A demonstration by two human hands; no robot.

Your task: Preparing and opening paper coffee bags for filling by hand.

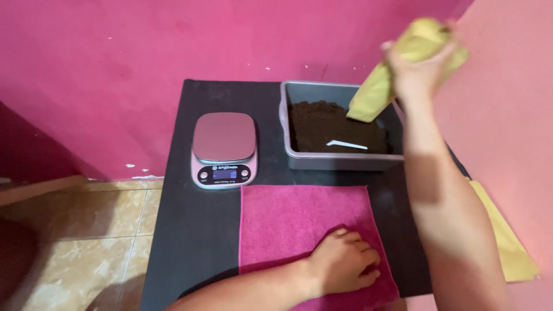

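My right hand (419, 70) is raised high at the back right, closed around a yellow cloth (380, 89) that hangs down over a grey tub (340, 160). The tub holds dark soil with a white plastic spoon (347, 144) lying on it. My left hand (344, 262) rests palm down, fingers curled, on a pink towel (288, 222) spread flat on the black mat (196, 230) near the front.
A silver digital kitchen scale (223, 148) stands on the mat left of the tub, its display lit. More yellow cloth (507, 242) lies at the right edge. Pink walls close in behind and to the right. Tiled floor (86, 242) lies to the left.
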